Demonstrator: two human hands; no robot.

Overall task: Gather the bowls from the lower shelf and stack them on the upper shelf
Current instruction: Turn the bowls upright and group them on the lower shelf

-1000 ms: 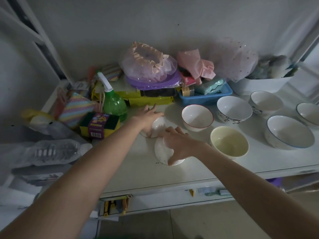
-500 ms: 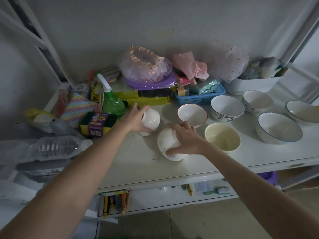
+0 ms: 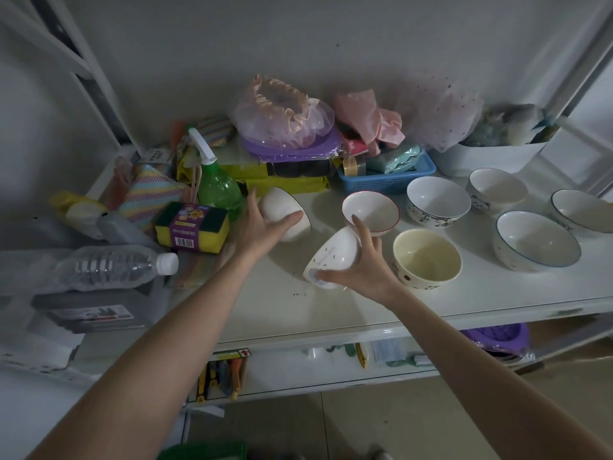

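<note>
Tipping up since half a second ago — both held bowls, which a second back were lying mouth-down on the shelf (image 3: 365, 313). Speckled bowl (image 3: 333, 258) now lifting off the surface in the right hand (image 3: 363, 270), fingers curling over its base and thumb gripping near the rim; mouth pointing down and toward the viewer's left, base up toward the red-rimmed bowl (image 3: 371, 210), axis through mouth and base tilting steeply. Plain white bowl (image 3: 283, 214) gripping in the left hand (image 3: 262, 227), fingers wrapping its outer wall; mouth turning right and slightly away, axis lying near horizontal. Meaning for the task, judging only — pickup looking done for two bowls, turning upright or nesting likely next. Standing upright and untouched to the right: cream bowl (image 3: 427, 257), patterned bowl (image 3: 438, 200), blue-rimmed bowl (image 3: 536, 240). Crowding the left bowl closely — green spray bottle (image 3: 217, 187) and sponge pack (image 3: 192, 227).
</note>
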